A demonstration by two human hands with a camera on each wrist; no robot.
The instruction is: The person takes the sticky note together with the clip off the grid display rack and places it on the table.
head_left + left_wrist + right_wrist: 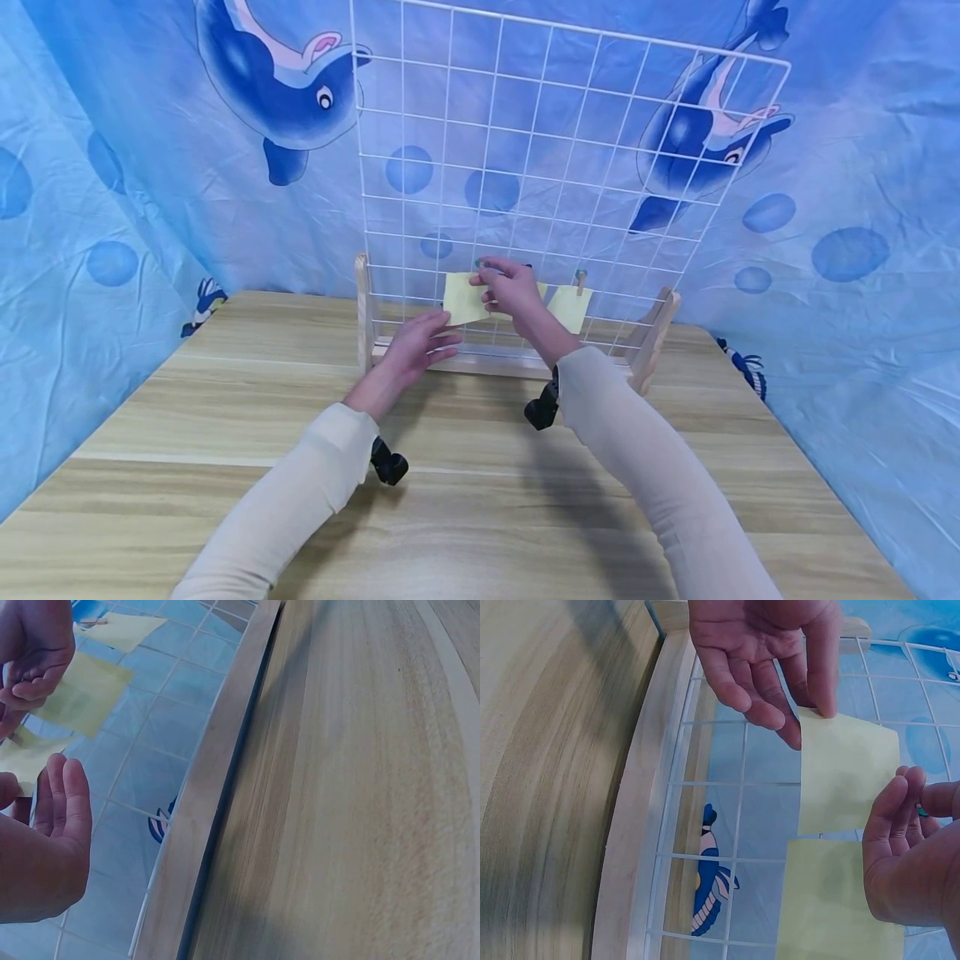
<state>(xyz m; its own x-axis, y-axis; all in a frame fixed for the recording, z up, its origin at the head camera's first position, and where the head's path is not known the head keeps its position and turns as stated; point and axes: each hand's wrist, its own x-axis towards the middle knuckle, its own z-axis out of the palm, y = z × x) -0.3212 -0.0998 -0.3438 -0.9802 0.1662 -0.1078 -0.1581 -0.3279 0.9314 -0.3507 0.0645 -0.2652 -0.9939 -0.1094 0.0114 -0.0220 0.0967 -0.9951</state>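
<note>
A square yellow paper note (461, 298) stands against the white wire grid (361, 155), near its bottom. My left hand (414, 346) pinches the note's lower left corner between thumb and forefinger, the other fingers stretched out. At the note's upper right, my right hand (512, 292) pinches a small clothespin, mostly hidden; a bit of its green top (922, 811) shows between the fingertips. Beside it hangs a second yellow note (832, 900), partly covered by my right hand. A third note (568, 311) hangs farther right from a wooden clothespin (581, 283) with a green top.
Wooden feet (363, 312) hold the grid upright on the wood-grain table (465, 517), with a wooden bar (487, 362) along its lower edge. Behind it hangs a blue cloth (300, 225) printed with dolphins. Black wrist cameras (388, 463) hang under both sleeves.
</note>
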